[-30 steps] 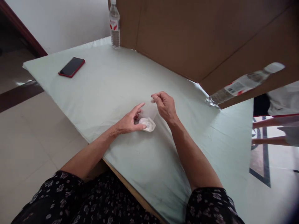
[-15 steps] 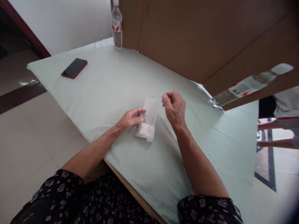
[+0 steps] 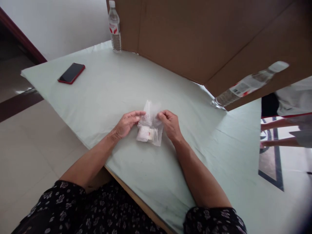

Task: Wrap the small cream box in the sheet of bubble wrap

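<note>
A small clear plastic bag (image 3: pixel 150 127) with something white and a touch of red inside lies near the middle of the pale green tablecloth (image 3: pixel 117 87). My left hand (image 3: pixel 126 123) pinches the bag's left edge with its fingers closed. From the other side my right hand (image 3: pixel 170 124) grips the right edge, fingers curled. The bag's upper part is crumpled and stands up between the two hands.
A red-cased phone (image 3: pixel 71 73) lies at the far left of the table. One water bottle (image 3: pixel 114 26) stands at the back by a tall cardboard sheet (image 3: pixel 195 39); another bottle (image 3: pixel 246 86) leans at the right. Someone's legs (image 3: pixel 280 133) show at the right edge.
My right hand, which was raised off the bag half a second ago, has come down and taken hold of its right edge. The flat bag is now crumpled upward between both hands.
</note>
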A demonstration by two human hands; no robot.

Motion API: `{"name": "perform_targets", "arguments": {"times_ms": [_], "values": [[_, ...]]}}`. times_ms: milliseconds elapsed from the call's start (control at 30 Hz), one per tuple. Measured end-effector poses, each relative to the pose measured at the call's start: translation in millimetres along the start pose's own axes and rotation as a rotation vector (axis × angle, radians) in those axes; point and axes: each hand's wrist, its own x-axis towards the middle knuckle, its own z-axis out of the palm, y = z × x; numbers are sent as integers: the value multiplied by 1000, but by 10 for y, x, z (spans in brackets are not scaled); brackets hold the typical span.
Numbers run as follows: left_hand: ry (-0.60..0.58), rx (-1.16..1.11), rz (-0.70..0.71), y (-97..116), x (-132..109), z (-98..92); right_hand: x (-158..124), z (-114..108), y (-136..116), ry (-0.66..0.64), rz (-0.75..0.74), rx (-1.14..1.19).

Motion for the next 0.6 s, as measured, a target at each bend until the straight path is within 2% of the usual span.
{"name": "perform_targets", "arguments": {"times_ms": [67, 133, 233, 300, 433, 600], "values": [[76, 132, 44, 8, -4, -15, 15, -49, 70, 53, 94, 198], [162, 336, 122, 14, -14, -15, 20, -64, 116, 50, 183, 370], [287, 660, 302, 16, -38, 19, 13, -44, 120, -36, 277, 521], [296, 780, 364, 13, -58, 55, 4, -26, 94, -92, 308, 559], [220, 851, 297, 12, -98, 121, -20, -6, 49, -145, 328, 600], [197, 930, 207, 28, -116, 136, -44, 35, 41, -177, 320, 605]]}}
